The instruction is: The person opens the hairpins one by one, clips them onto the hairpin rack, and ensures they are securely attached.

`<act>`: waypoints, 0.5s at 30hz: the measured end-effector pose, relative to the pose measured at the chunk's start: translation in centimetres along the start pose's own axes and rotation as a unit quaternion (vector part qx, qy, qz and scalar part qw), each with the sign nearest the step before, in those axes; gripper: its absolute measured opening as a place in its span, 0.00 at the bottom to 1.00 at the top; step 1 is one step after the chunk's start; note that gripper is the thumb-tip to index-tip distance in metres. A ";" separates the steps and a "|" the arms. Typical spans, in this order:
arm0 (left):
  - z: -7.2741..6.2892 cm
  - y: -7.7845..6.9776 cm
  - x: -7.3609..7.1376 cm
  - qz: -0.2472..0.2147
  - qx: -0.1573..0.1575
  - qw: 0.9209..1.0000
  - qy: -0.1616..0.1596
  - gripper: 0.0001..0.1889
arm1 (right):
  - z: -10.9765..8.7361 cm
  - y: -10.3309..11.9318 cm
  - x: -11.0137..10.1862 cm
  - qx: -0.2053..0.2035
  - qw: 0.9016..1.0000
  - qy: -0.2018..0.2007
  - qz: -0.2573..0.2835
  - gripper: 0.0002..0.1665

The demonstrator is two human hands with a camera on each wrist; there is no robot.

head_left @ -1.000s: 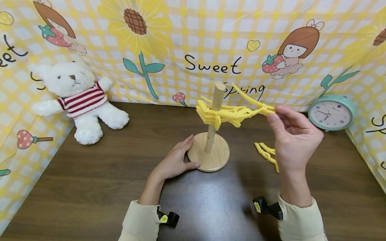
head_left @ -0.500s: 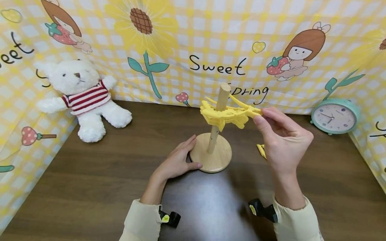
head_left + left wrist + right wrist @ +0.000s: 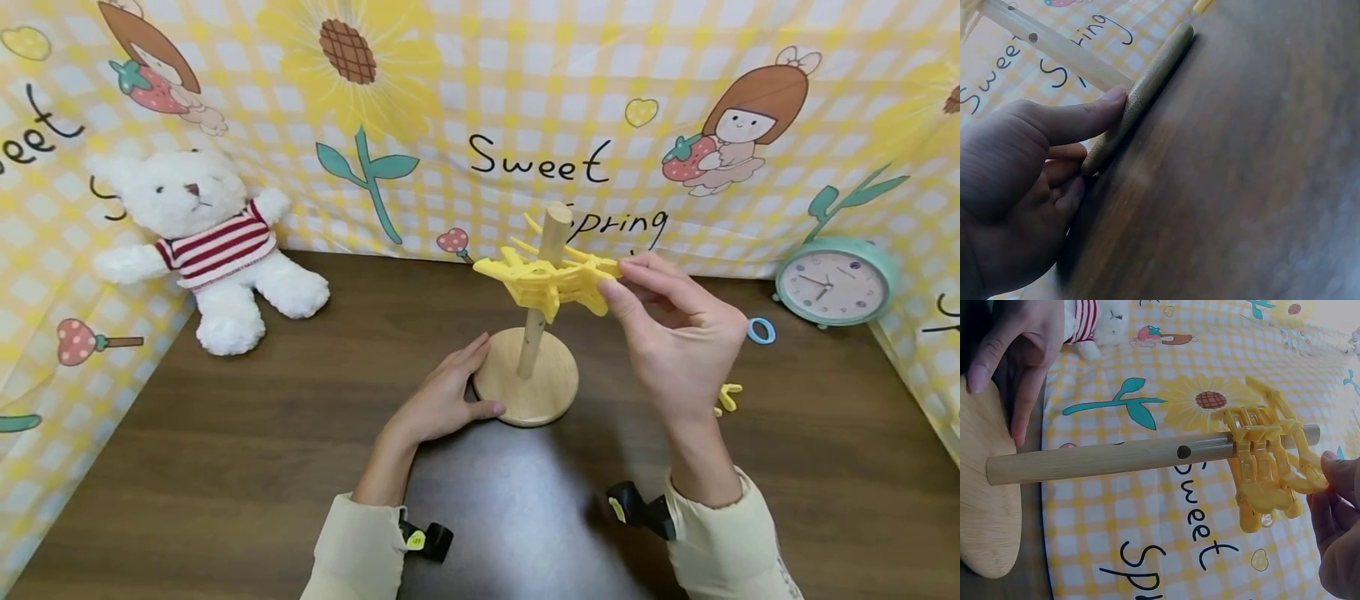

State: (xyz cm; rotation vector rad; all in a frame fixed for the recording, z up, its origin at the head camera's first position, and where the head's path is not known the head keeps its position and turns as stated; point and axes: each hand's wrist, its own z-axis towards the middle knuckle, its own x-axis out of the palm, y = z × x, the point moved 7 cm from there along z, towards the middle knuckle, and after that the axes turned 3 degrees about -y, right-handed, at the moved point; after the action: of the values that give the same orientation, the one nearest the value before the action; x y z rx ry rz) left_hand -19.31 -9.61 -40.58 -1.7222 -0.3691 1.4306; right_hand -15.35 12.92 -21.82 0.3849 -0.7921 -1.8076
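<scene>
A wooden stand [image 3: 525, 408] has a round base and an upright post with holes. My left hand [image 3: 438, 398] holds the base's left edge, with the thumb [image 3: 1088, 119] against the rim in the left wrist view. Several yellow plastic clips [image 3: 536, 287] sit clustered around the upper post. My right hand [image 3: 678, 333] pinches one end of another yellow plastic clip [image 3: 1307, 462] between thumb and fingertips. Its arms reach around the post just above the cluster; whether it touches the clips below, I cannot tell.
More yellow pieces [image 3: 730, 397] lie on the table, partly hidden by the right arm. Farther back is a light-blue ring [image 3: 761, 331]. A green alarm clock [image 3: 836, 283] stands back right, and a white teddy bear [image 3: 217, 242] sits back left against the checked cloth.
My right hand has moved left, bringing its clip from beside the post to around it. The blue ring has come into view. The left hand stays on the base.
</scene>
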 end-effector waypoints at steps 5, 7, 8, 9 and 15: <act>0.0 0.1 0.0 -0.001 -0.004 1.000 0.001 0.49 | 0.2 0.1 0.2 0.001 1.000 0.014 -0.022 0.12; 0.1 0.1 0.1 0.002 -0.004 1.000 0.002 0.49 | 0.2 0.1 0.2 0.002 0.999 0.024 -0.028 0.13; 0.1 0.0 0.1 0.003 -0.006 1.000 0.004 0.49 | 0.3 0.1 0.2 0.002 0.999 0.028 -0.030 0.13; 0.1 0.0 0.1 0.003 -0.007 1.000 0.005 0.49 | 0.3 0.1 0.2 0.001 0.999 0.033 -0.033 0.14; 0.0 0.0 0.1 -0.001 -0.006 1.000 0.002 0.49 | 0.6 -0.2 0.1 0.002 0.998 0.052 -0.034 0.15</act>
State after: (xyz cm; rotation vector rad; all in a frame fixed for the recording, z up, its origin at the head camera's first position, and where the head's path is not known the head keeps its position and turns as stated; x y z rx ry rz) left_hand -19.25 -9.55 -40.65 -1.7334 -0.3768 1.4265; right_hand -15.88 13.09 -21.49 0.5103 -0.7184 -1.8338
